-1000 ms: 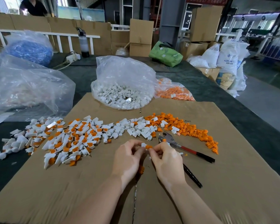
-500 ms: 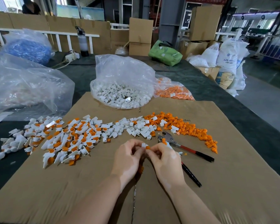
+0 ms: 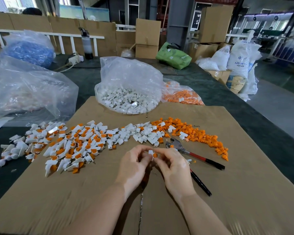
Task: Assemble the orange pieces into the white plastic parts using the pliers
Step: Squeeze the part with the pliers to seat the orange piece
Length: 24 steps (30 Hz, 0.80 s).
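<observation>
Both hands (image 3: 134, 167) (image 3: 175, 168) fingers pinch white part (image 3: 151, 152) with orange piece (image 3: 155, 155) | pliers (image 3: 193, 154) beside right hand

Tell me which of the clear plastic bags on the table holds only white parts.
The middle bag, standing at the far edge of the cardboard sheet. The smaller bag right beside it holds orange pieces, and the far left one holds something blue.

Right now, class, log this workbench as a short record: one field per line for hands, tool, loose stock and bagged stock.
left hand: pinches white plastic part
right hand: pinches orange piece at that part
pliers: lying on cardboard sheet, unheld
finished pile: left, white with orange
loose orange pieces: right
bags: white parts bag; orange pieces bag
</observation>
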Each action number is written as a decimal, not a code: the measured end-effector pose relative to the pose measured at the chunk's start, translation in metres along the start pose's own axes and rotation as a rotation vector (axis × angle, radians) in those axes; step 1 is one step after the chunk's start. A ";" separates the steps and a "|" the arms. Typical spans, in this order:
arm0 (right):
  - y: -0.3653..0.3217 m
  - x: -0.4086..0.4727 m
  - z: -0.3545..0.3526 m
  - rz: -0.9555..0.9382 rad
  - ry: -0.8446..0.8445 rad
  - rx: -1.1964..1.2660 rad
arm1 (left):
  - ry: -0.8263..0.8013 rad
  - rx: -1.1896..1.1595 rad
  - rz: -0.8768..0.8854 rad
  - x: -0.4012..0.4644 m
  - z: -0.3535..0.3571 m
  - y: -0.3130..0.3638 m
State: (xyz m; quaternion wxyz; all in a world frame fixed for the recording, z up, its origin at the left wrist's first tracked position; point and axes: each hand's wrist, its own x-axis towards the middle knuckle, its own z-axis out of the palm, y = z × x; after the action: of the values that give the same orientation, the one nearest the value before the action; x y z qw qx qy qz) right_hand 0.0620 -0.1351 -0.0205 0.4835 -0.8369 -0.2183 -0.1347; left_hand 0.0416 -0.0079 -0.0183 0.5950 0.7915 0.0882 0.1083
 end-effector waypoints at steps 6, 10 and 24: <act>0.000 0.000 0.001 -0.015 0.008 -0.005 | 0.028 0.014 0.020 0.001 0.000 0.002; -0.002 -0.002 0.000 -0.040 0.075 -0.096 | 0.043 0.004 0.015 0.004 0.001 0.002; 0.007 0.001 -0.007 0.145 0.029 -0.392 | 0.091 -0.009 -0.009 0.008 0.003 -0.001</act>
State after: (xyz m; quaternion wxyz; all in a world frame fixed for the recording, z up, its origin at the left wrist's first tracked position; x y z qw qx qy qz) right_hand 0.0667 -0.1439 -0.0219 0.3231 -0.9264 -0.1204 -0.1514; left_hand 0.0506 -0.0083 -0.0193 0.5943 0.7828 0.1181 0.1418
